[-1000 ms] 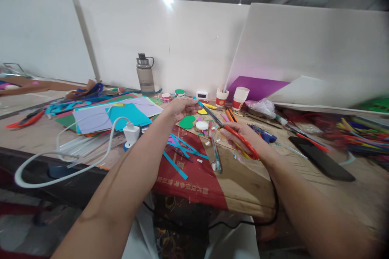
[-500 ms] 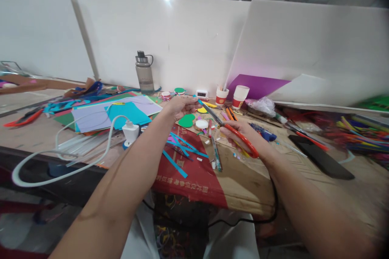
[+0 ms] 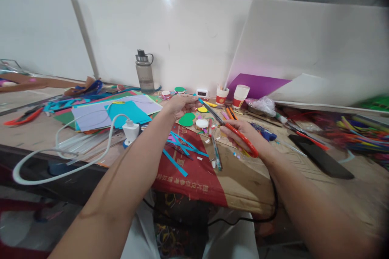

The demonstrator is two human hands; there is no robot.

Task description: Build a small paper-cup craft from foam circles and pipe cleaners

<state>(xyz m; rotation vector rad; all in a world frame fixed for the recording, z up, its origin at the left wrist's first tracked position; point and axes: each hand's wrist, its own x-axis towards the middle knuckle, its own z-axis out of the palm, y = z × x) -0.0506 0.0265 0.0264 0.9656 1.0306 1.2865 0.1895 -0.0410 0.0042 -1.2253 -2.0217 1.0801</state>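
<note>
My right hand (image 3: pixel 243 135) is gripping the red-handled steel scissors (image 3: pixel 231 129), blades meeting the thin blue paper strip (image 3: pixel 199 100) that my left hand (image 3: pixel 181 105) is pinching (only its tip is showing). Both are hovering over the red-and-brown cardboard sheet (image 3: pixel 212 174), where cut blue paper strips (image 3: pixel 182 147) are lying beside a green foam heart (image 3: pixel 187 119).

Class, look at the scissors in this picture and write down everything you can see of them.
The scissors have glossy red-orange loop handles, plastic by the look, and slim dark metal blades. The right hand grips the handles above the table. The blades point up and left, tips meeting a small blue paper strip pinched in the left hand. How far they are open is unclear.
</note>
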